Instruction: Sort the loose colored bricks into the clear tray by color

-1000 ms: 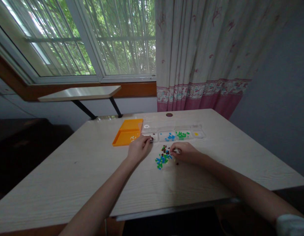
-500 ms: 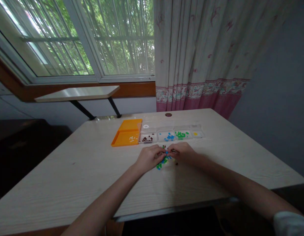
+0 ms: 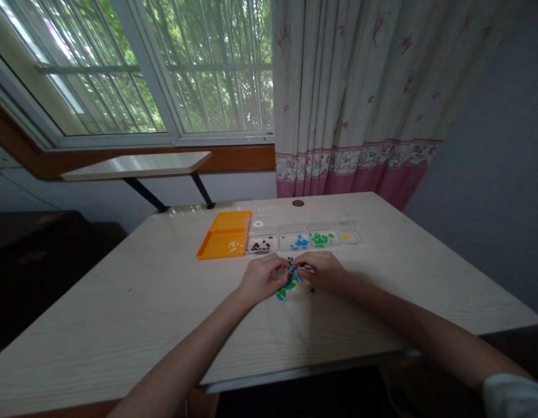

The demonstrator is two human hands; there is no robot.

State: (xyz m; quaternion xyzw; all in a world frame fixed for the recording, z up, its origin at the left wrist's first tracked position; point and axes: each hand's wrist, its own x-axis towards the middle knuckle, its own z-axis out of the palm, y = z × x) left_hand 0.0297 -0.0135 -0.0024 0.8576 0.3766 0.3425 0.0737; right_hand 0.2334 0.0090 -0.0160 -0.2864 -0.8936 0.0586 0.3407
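My left hand and my right hand meet over the table, thumbs and fingers closed in a pinch. Between their fingertips is a small blue block, apparently gripped from both sides; its exact shape is too small to make out. Directly below lies a loose pile of small green and blue blocks, partly covered by the fingers. A few dark brown bits lie around the pile, one of them near my right hand.
Beyond my hands stands a clear compartment tray with brown, blue, green and yellow pieces sorted apart. An open orange case with whitish pieces adjoins its left end. A raised shelf stands at the table's back left.
The fingertips and the blue block have shifted very slightly left and up. The pile, tray and orange case look the same.
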